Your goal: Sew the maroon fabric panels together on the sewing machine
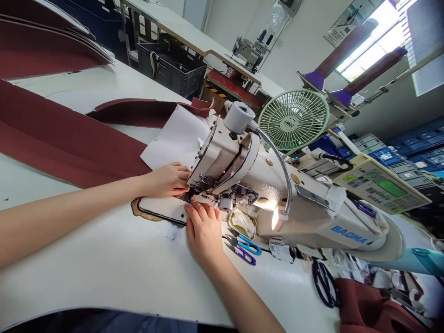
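Observation:
My left hand point(169, 179) is at the needle area of a white sewing machine point(274, 189), its fingers bent together. Close in front, my right hand point(206, 231) rests beside the presser foot with its fingers drawn together, tips low on the machine bed point(163, 208). What lies under both sets of fingertips is small, dark and mostly hidden. A long dark red fabric panel point(69, 138) runs from the left to behind my left forearm. A white sheet point(178, 136) lies partly over its end, against the machine head.
Blue thread snips point(248, 245) and purple thread snips point(244, 255) lie right of my right hand, below a small tin point(243, 223). Black-handled scissors point(325, 283) lie farther right. A green fan point(293, 120) and a control panel point(381, 185) stand behind the machine.

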A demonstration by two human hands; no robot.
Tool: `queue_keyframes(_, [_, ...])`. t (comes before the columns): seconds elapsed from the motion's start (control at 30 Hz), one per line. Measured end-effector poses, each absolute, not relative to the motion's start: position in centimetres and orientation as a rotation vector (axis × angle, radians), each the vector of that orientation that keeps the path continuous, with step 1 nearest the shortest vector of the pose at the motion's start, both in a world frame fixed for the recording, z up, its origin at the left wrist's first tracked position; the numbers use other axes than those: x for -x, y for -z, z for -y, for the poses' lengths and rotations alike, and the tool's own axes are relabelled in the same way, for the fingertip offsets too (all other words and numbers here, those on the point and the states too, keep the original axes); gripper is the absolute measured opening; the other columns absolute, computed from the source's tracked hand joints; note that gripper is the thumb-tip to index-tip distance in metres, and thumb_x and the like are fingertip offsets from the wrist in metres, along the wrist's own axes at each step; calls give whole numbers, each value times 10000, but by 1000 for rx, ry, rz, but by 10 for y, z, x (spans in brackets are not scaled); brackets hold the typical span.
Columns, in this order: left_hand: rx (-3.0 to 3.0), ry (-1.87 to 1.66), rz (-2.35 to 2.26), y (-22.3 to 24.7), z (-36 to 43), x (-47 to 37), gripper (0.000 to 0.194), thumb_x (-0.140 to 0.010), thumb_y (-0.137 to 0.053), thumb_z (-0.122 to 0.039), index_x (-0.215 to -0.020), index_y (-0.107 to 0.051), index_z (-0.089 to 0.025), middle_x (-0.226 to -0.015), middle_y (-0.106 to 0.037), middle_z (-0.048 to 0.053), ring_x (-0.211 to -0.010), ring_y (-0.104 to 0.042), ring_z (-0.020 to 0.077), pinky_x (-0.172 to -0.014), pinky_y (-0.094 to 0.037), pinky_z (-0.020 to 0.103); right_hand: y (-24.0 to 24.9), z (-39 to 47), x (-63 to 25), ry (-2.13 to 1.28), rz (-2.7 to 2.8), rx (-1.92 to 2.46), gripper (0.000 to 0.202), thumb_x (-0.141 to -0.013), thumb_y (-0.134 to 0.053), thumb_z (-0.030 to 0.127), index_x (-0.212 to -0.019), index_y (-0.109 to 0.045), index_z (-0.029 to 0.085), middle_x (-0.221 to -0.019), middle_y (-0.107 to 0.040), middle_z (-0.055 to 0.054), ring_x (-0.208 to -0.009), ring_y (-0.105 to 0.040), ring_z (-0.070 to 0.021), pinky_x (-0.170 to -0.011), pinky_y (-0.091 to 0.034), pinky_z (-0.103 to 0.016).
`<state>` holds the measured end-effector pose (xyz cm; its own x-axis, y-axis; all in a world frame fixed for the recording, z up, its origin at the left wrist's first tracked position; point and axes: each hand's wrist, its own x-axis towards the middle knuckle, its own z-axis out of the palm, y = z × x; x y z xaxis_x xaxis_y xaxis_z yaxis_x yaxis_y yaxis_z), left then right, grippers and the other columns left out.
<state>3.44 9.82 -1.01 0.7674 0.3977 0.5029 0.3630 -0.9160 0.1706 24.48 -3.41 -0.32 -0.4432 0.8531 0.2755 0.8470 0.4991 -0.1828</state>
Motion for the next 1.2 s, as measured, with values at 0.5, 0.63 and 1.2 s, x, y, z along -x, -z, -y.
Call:
queue_keyframes(0.5, [-2759,-729,-661,4,-95,-38,155,-951,-635,-246,-851,-754,-243,-1035,-738,8,-1027,-628,179,-925,-380,318,1,31,-245,-41,2414,1368,338,-960,-496,132,-1269,-608,214,-1378,-634,-67,-1170,-534,-263,-938,-412,-425])
queue_keyframes(0.63, [-2702,-460,-837,-20,-119,2,266,-976,-594,-464,-1118,-740,-294,-1252,-705,9,-1186,-600,185,-1067,-316,303,3,30,-247,-31,2409,1331,335,-957,-501,128,-1258,-623,209,-1364,-644,-70,-1149,-538,-257,-924,-427,-419])
queue_keyframes(1.2, [-2251,334,-2095,-37,-36,188,671,-995,-362,-520,-1526,-376,-109,-1614,-344,184,-1483,-321,330,-1149,-285,534,9,34,-247,-3,2435,1319,368,-938,-506,104,-1274,-640,175,-1361,-646,-97,-1167,-540,-281,-932,-475,-443])
